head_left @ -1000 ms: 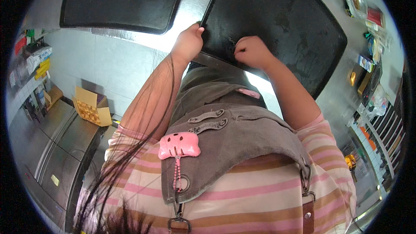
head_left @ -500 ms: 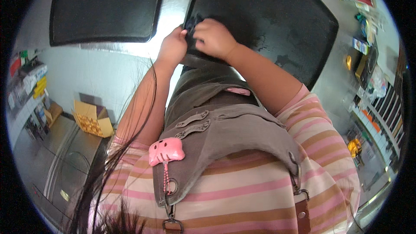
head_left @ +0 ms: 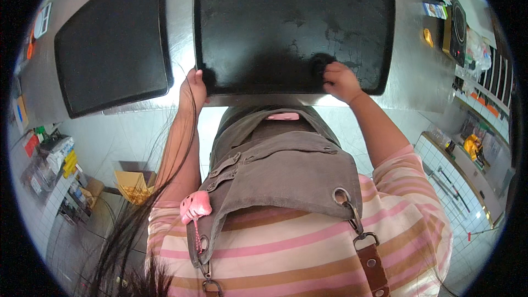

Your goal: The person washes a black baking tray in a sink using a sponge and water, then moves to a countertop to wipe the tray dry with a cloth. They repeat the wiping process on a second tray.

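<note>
A large black baking tray [head_left: 247, 33] lies on the metal worktop, with wet streaks and smears across its right half. My left hand [head_left: 192, 89] grips its near left corner, thumb over the rim. Over the tray's near right part, my right hand [head_left: 343, 81] is closed on a bunched black cloth [head_left: 321, 65] pressed against the surface. The cloth's full shape is hard to make out against the dark tray. A second black tray [head_left: 113, 49] lies to the left, a strip of bare metal between the two.
The worktop's metal surface [head_left: 407, 60] shows right of the tray. A yellow object [head_left: 428, 37] and a black hob [head_left: 456, 27] are at the right. Below left, a cardboard box [head_left: 133, 186] stands on the floor near stocked shelves. Loose hair hangs before my left arm.
My right hand has moved with the cloth from the tray's near left corner to its near right part. My left hand has shifted onto the corner rim. The whole view has turned.
</note>
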{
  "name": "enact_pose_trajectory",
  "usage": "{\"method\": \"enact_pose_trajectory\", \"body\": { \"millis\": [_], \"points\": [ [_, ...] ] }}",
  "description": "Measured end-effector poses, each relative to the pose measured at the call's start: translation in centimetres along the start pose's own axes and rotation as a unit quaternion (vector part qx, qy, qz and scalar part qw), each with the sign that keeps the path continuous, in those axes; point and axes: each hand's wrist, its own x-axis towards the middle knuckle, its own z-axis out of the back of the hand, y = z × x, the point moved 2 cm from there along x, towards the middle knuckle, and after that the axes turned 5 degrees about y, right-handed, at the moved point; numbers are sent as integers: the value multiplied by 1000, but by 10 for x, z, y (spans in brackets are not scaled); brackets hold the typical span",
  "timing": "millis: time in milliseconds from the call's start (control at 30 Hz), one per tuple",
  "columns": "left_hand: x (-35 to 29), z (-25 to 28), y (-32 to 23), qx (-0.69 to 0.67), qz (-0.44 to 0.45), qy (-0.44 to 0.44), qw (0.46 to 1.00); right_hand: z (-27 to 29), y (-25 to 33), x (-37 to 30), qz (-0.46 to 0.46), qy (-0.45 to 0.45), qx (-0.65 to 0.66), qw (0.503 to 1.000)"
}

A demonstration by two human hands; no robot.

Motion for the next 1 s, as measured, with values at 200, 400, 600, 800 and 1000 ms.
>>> {"method": "enact_pose_trajectory", "body": {
  "millis": [200,400,600,800,1000],
  "points": [
    [7,-2,7,21,-29,3,999,31,-96,-103,-237,-99,-105,961],
    [37,8,55,100,-81,-11,992,26,-111,-108,-333,-242,-71,908],
    [48,19,77,52,-65,-5,996,16,-34,12,-308,-344,110,880],
    [15,-5,3,33,32,14,999,-28,37,58,55,-45,5,997],
    [15,-1,13,21,18,22,999,0,-30,-31,-26,-34,-18,999]
  ]
}}
